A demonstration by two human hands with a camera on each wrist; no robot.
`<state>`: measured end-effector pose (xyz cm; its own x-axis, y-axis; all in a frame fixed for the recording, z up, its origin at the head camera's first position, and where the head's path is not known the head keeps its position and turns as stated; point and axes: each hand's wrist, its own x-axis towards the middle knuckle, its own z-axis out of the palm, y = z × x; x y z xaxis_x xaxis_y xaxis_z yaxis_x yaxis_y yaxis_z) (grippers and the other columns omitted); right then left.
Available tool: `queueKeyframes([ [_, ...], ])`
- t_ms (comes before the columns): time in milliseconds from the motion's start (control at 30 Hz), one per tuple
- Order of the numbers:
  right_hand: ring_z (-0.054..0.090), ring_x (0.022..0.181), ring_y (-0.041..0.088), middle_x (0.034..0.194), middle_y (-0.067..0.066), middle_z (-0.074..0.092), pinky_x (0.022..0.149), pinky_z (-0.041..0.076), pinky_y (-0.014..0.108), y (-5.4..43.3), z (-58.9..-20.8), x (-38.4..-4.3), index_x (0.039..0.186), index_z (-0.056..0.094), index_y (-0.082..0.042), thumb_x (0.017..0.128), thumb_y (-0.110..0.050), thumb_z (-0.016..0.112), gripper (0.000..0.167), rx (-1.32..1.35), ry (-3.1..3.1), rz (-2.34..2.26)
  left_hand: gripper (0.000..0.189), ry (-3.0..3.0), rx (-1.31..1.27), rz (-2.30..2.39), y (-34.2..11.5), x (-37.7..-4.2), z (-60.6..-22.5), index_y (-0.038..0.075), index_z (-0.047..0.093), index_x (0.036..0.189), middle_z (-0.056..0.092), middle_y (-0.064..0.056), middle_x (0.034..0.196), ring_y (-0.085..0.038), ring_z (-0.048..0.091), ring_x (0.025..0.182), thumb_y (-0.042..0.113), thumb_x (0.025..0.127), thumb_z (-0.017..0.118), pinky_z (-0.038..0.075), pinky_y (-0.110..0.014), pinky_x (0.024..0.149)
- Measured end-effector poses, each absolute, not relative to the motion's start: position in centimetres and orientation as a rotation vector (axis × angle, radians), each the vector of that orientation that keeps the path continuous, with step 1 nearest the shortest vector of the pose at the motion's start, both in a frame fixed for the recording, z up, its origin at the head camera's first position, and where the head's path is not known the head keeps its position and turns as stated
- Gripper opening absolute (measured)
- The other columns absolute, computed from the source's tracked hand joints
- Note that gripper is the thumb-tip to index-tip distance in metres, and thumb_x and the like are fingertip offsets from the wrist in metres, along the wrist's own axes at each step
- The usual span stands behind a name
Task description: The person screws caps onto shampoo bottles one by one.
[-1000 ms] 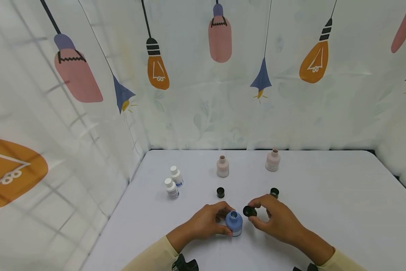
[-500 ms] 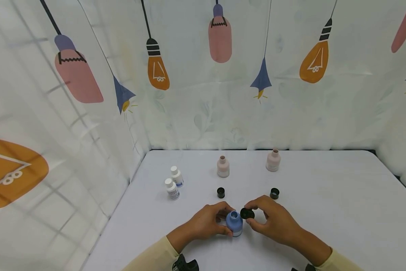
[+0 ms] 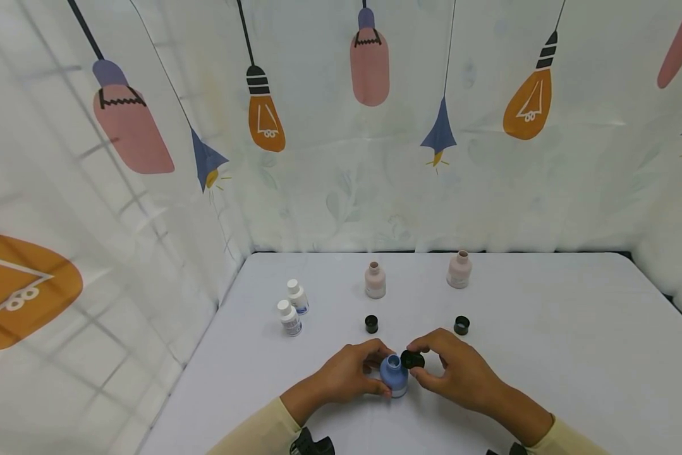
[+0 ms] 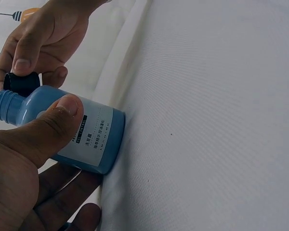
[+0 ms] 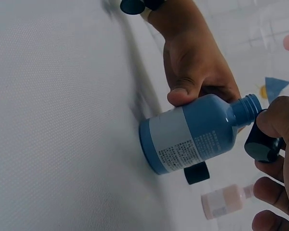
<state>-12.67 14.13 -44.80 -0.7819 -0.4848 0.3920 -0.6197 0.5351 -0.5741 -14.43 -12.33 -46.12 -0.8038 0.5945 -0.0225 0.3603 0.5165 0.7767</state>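
A blue bottle (image 3: 394, 377) with a bare threaded neck stands upright at the near middle of the table. My left hand (image 3: 352, 374) grips its body, thumb across the pale label (image 4: 94, 134) in the left wrist view. Between thumb and fingers, my right hand (image 3: 460, 366) pinches a black screw cap (image 3: 413, 359). The cap is just right of the bottle's neck, not on it; in the right wrist view the cap (image 5: 262, 142) lies close beside the threads (image 5: 248, 108). Whether cap and bottle touch, I cannot tell.
Two uncapped pink bottles, one at centre (image 3: 375, 282) and one farther right (image 3: 459, 270), stand toward the back. Two black caps, left (image 3: 371, 324) and right (image 3: 461, 325), lie in front of them. Two white-capped bottles (image 3: 289, 318) stand at the left of the white table (image 3: 557, 341).
My right hand has moved slightly left with the black cap, bringing it nearer the blue bottle's neck. The left hand and the blue bottle have stayed in place.
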Motion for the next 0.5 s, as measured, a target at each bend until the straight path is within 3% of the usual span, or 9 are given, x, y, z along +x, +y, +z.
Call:
queueKeyframes([
  [500, 0.057, 0.085, 0.011, 0.111, -0.014, 0.063, 0.064, 0.049, 0.023, 13.74, -44.19, -12.91, 0.117, 0.067, -0.023, 0.083, -0.012, 0.087, 0.041, 1.016, -2.479, 1.163, 0.053, 2.492, 0.769, 1.141, -12.20, -14.26, -45.98, 0.028, 0.062, 0.122, 0.069, 0.016, 0.119, -0.001, 0.063, 0.110, 0.033, 0.078, 0.090, 0.051, -0.029, 0.097],
])
